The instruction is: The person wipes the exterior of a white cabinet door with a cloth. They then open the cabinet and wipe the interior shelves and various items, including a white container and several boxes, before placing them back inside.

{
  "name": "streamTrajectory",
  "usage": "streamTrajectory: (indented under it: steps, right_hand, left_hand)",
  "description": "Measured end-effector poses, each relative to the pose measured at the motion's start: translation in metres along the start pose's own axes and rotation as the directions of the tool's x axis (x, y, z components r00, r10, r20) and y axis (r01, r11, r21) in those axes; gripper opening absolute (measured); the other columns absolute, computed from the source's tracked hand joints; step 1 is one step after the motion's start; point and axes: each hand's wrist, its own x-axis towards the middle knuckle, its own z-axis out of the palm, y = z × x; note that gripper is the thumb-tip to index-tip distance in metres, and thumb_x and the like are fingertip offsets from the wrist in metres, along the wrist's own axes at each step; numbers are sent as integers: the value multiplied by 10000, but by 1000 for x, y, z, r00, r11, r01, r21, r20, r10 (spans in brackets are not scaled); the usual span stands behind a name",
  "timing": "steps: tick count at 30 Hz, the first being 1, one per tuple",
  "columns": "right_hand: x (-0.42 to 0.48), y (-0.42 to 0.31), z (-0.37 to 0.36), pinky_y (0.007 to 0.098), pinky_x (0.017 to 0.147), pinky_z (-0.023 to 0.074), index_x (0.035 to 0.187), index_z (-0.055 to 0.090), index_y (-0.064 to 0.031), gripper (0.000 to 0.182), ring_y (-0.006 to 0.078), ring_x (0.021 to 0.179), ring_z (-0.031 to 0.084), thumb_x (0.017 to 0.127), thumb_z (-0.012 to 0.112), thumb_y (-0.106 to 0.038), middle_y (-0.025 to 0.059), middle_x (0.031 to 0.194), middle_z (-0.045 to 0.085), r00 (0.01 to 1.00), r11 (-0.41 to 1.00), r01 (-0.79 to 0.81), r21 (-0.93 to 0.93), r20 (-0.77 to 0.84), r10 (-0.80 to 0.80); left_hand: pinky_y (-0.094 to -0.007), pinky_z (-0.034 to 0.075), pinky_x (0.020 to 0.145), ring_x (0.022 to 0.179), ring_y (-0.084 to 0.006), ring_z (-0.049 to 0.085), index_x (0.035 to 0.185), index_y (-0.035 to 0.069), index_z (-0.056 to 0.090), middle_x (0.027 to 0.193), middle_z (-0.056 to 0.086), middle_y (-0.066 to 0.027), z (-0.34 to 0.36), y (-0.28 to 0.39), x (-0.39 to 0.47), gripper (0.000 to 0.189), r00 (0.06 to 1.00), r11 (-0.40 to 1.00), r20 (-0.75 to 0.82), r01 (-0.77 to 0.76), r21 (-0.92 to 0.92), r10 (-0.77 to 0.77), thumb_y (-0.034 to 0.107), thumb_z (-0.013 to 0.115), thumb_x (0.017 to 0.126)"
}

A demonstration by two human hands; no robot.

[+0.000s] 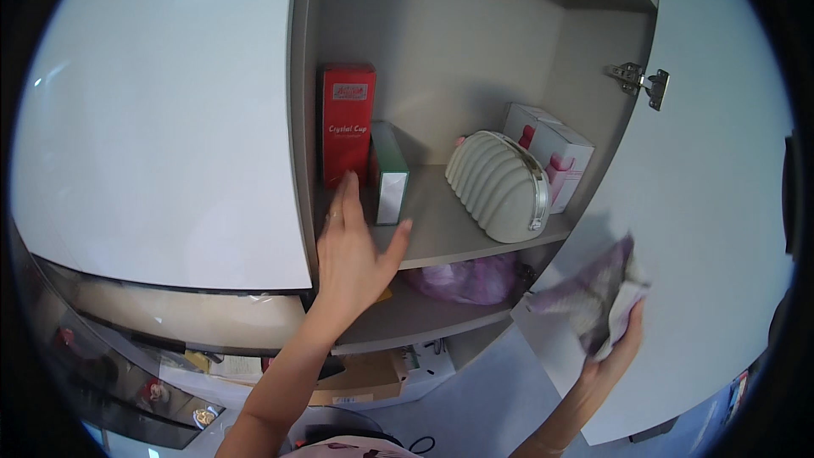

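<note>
My left hand reaches into the cabinet with its thumb spread and nothing in its grasp. Its fingertips overlap the lower part of an upright red box that bears writing; whether they touch it I cannot tell. Just right of that stands a slim green and white box. In my right hand is a crumpled purple and grey cloth, held in front of the open white door. A ribbed pale clutch bag rests on the same shelf, before a white box with pink pictures.
The open cabinet door hangs on a metal hinge at right. Below the shelf lies a purple plastic bag. Lower down is an open cardboard box. A shut white door fills the left.
</note>
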Motion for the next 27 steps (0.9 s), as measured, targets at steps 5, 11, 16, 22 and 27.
streamTrajectory:
  steps: [5,11,16,22,27]
  right_hand:
    - [-37,46,-35,381,944,422,1238,473,-9,464,234,1117,516,934,431,-357,104,1195,541,977,983,-174,53,-113,179]
    - [-53,60,-42,381,931,434,1250,446,13,481,235,1110,519,933,440,-348,114,1206,524,973,966,-227,127,-7,229]
    - [-69,59,-35,359,904,443,1238,451,17,461,221,1056,536,926,454,-324,113,1154,536,989,994,-113,-14,-94,111]
    - [-96,29,3,330,850,452,1216,469,13,454,207,996,545,896,502,-307,120,1106,546,986,980,168,-106,0,-169]
    - [-148,23,98,418,893,413,1137,588,-93,429,256,998,557,826,547,-386,138,1214,531,311,417,885,-208,930,-195]
  left_hand:
    - [-396,492,777,886,-402,605,1200,-171,367,970,570,-313,25,11,33,755,985,976,48,157,150,-166,355,674,753]
    - [-395,502,624,645,-341,630,917,-109,526,648,602,-210,41,1,36,477,981,967,-8,194,165,-195,308,686,749]
    - [-314,469,537,508,-241,593,841,-41,512,641,598,-168,-14,34,0,286,975,959,14,223,-174,-224,200,658,788]
    - [-234,426,750,861,-73,504,1126,8,448,996,557,-40,-80,26,-63,280,883,358,360,454,-816,-302,112,539,883]
    - [-329,393,907,1040,-174,504,1240,28,394,1137,518,-95,-85,-10,-147,443,880,446,463,458,-769,-105,140,578,853]
